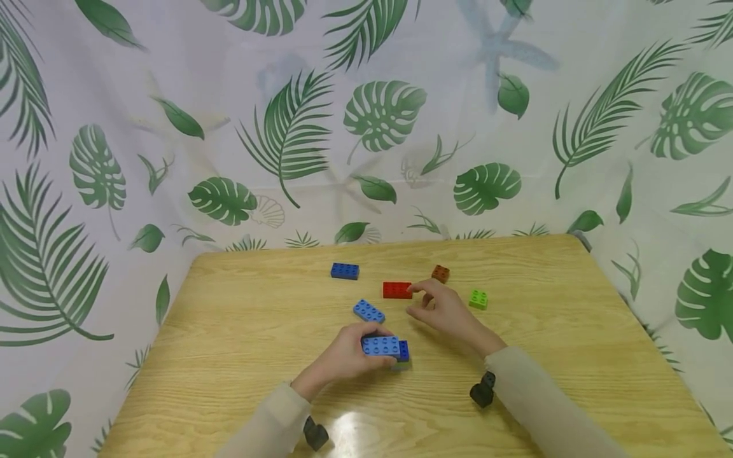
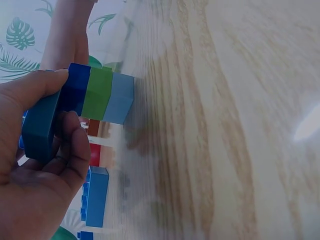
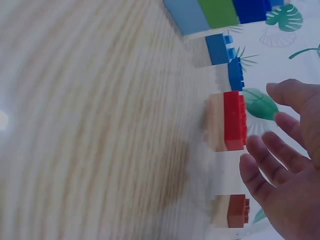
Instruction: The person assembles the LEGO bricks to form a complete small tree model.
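Note:
My left hand (image 1: 350, 353) grips a light blue toy building brick (image 1: 380, 346) with thumb and fingers. The brick sits on a stack whose dark blue brick (image 2: 76, 89), green brick (image 2: 98, 94) and bottom light blue brick (image 2: 119, 98) show in the left wrist view. Whether the stack touches the table cannot be told. My right hand (image 1: 446, 313) holds nothing; its fingers are spread and slightly bent beside the red brick (image 1: 397, 291). In the right wrist view the red brick (image 3: 234, 121) lies studs towards the fingertips, with a small gap visible.
Loose on the wooden table (image 1: 240, 331) lie a light blue brick (image 1: 369, 312), a dark blue brick (image 1: 345, 271), a small brown-orange brick (image 1: 440, 273) and a small lime green brick (image 1: 478, 299). A leaf-patterned cloth (image 1: 309, 210) hangs behind the table.

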